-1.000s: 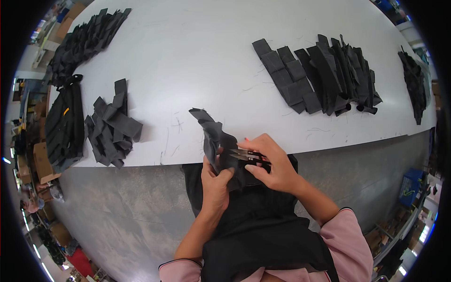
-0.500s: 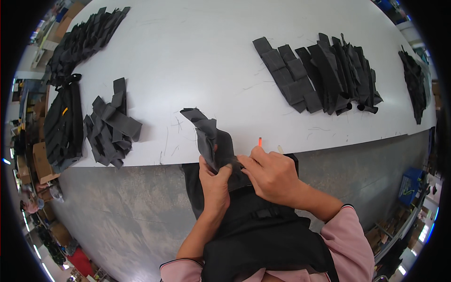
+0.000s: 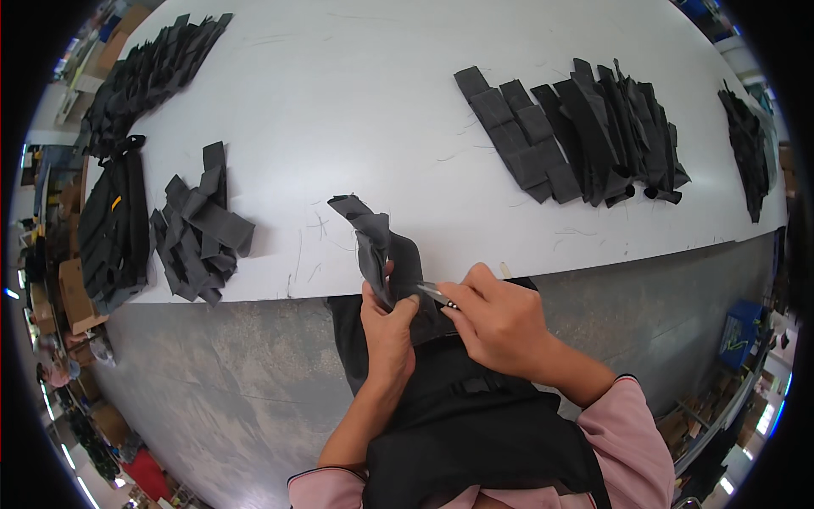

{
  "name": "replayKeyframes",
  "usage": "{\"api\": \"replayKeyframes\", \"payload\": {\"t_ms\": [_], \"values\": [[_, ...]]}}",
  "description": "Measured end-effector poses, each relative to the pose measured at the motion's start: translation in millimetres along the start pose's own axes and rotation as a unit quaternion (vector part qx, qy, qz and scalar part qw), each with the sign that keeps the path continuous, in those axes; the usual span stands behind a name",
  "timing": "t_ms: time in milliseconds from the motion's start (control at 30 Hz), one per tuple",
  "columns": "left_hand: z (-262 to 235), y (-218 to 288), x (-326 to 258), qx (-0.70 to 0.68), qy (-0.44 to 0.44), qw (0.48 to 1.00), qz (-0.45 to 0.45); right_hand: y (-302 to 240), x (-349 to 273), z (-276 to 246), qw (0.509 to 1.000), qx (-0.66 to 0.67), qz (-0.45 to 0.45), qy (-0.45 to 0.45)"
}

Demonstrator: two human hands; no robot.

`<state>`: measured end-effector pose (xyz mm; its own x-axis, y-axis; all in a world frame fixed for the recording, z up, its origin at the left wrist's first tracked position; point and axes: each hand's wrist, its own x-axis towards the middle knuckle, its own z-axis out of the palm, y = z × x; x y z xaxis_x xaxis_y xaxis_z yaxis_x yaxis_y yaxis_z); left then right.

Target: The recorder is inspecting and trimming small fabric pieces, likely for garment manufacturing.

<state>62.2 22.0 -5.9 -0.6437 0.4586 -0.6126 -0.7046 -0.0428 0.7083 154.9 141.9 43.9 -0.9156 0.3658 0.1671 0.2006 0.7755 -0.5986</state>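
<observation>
Matt dark cloth strip, shiny metal blade, smooth white tabletop

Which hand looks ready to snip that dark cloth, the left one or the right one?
Probably the right hand: it holds the small metal snips, whose tip points at the dark fabric piece. The left hand is busy pinching that fabric at the white table edge.

crumpled dark grey fabric piece upright at table edge.
</observation>
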Motion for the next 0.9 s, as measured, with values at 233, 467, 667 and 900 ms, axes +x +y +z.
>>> {"api": "replayKeyframes", "payload": {"t_ms": [233, 467, 667, 900], "values": [[1, 5, -3, -0.013, -0.013, 0.999, -0.03, 3, 4, 3, 0.998, -0.043, -0.008, -0.045], [-2, 6, -1, -0.05, -0.048, 0.996, -0.048, 9, 15, 7, 0.991, 0.129, 0.046, 0.001], [-17, -1, 15, -0.168, -0.083, 0.98, -0.061, 8, 14, 36, 0.915, 0.388, 0.109, -0.017], [-26, 9, 29, -0.185, -0.188, 0.965, -0.007, 4, -18, 50, 0.879, 0.438, 0.182, -0.054]]}}
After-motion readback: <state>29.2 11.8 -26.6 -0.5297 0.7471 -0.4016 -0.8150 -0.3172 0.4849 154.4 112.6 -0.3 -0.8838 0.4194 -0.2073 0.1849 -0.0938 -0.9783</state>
